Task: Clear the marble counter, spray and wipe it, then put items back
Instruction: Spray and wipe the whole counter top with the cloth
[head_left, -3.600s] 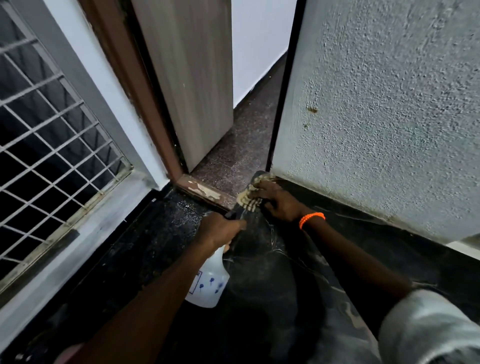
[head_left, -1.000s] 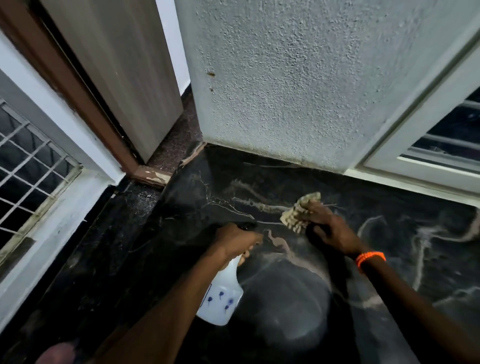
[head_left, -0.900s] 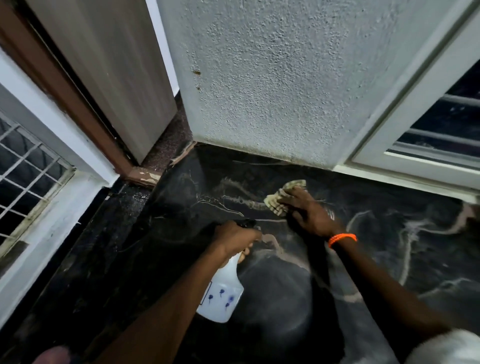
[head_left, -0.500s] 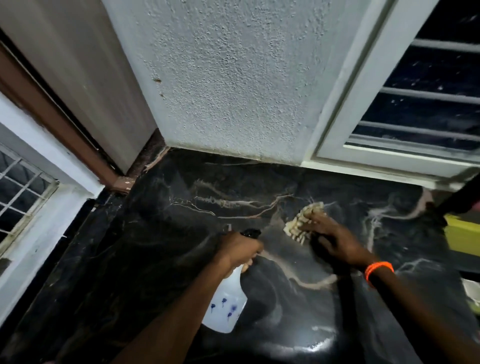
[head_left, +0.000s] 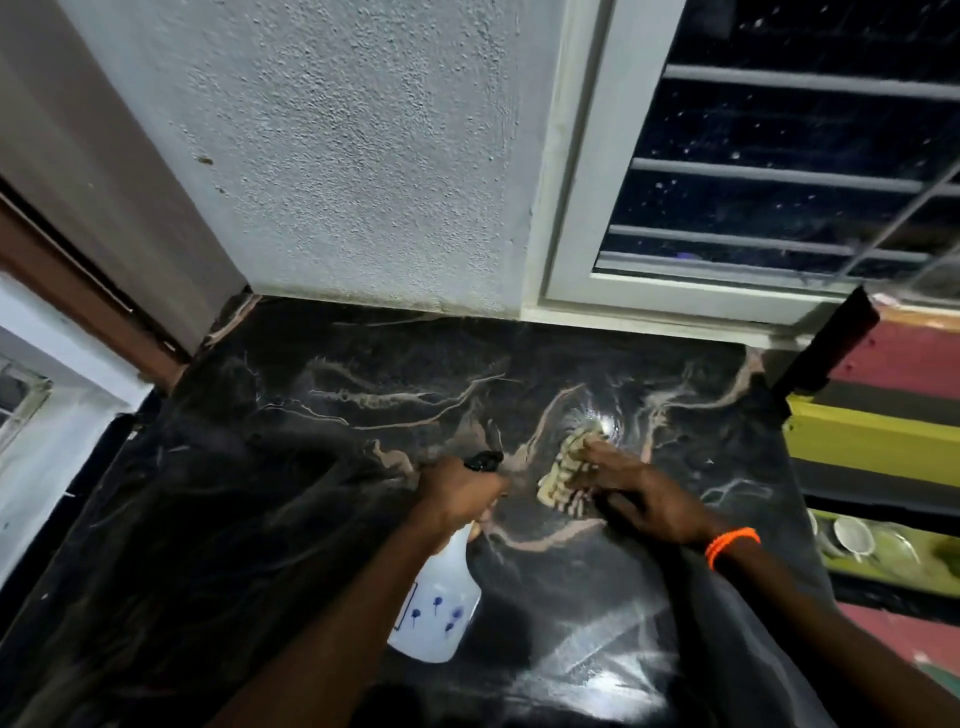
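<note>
The black marble counter (head_left: 270, 467) with pale veins fills the lower view. My left hand (head_left: 460, 493) grips the neck of a white spray bottle (head_left: 439, 603) with blue marks, its black nozzle pointing away from me. Just to its right, my right hand (head_left: 644, 493), with an orange band on the wrist, presses a striped beige cloth (head_left: 566, 473) flat on the counter's middle. A bright wet glare sits on the marble right beyond the cloth.
A rough white wall (head_left: 363, 156) and a barred window (head_left: 779, 171) with a white frame back the counter. A door frame (head_left: 78, 291) stands at the left. Past the counter's right edge lie a yellow ledge (head_left: 872, 436) and dishes (head_left: 852, 535) below.
My right hand has carried the cloth from the far left corner by the door frame rightward to the counter's middle. The view has swung right, and the left hand keeps holding the bottle.
</note>
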